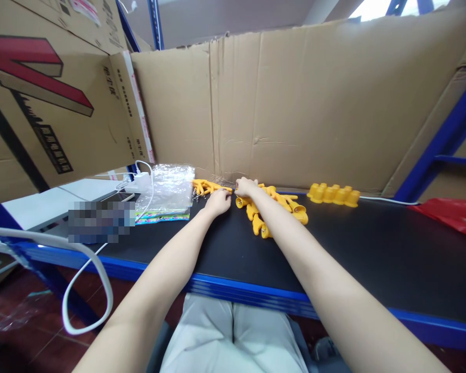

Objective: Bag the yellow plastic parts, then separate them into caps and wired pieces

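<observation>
1. Yellow plastic pieces [274,207] lie in a loose heap on the black desk [373,259], right at the fingers of the right hand [245,186], which rests on the heap's near-left edge; the pile spreads away to the right of and below those fingers.
2. Fingers of the right hand are curled down onto the pieces; whether they pinch one cannot be told at this distance.
3. Just left of them, the left hand [218,202] lies on the desk with its fingers bent together, touching the end of a smaller cluster of yellow pieces [205,187] that stretches leftward from its fingertips. The two hands are nearly touching.
4. Further right of the fingers, well apart from the heap, a tidy row of yellow caps [334,195] stands against the cardboard wall [295,103] behind the desk.
5. Left of the fingers lies a clear plastic bag [171,189] on a colourful printed sheet, then a white charger with cable [140,181].
6. A cardboard box [42,103] at far left bears a red and black graphic and printed characters too small to read.
7. A red bag [450,215] lies at far right.
</observation>
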The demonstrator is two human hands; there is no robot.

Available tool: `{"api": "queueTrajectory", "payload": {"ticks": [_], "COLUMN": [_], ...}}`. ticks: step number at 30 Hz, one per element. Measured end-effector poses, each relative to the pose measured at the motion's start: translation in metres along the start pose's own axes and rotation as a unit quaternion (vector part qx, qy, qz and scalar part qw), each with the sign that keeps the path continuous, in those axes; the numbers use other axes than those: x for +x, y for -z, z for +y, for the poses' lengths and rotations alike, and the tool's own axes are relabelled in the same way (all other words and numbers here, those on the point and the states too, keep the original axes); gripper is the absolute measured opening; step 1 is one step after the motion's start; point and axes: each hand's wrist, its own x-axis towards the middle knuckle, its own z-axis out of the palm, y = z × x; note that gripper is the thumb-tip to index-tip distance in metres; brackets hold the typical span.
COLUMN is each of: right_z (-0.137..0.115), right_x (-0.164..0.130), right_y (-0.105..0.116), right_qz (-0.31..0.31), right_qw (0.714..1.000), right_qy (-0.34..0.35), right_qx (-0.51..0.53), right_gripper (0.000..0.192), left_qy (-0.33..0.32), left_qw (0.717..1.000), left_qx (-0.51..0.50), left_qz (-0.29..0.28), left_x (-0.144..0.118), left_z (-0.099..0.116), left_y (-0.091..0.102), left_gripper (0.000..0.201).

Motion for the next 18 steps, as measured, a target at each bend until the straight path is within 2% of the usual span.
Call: {"api": "queueTrajectory", "payload": {"ticks": [8, 12, 15, 18], "right_z": [-0.003, 0.001, 0.007, 0.013], "right_x": [-0.004, -0.002, -0.002, -0.012], "right_y": [0.002, 0.012, 0.027, 0.046], "right_qz": [0.067, 0.149, 0.226, 0.258], "right_qw": [0.997, 0.984, 0.948, 0.883], "right_qy": [-0.011, -0.046, -0.075, -0.065], "right_qx": [0.022, 0.081, 0.212, 0.387], "right_gripper": [0.026, 0.026, 0.016, 0.008], "left_qy": [-0.012, -0.014, -0.033, -0.057], "left_qw": [0.999, 0.994, 0.985, 0.977], "left_qx": [-0.013, -0.044, -0.071, -0.100], "left_qz": [0.026, 0.096, 0.153, 0.180], "left_x": [0.000, 0.000, -0.001, -0.003], "left_z": [0.003, 0.003, 0.005, 0.010], "left_y": [0.001, 0.000, 0.004, 0.012], "left_gripper": [0.027, 0.037, 0.051, 0.055]}}
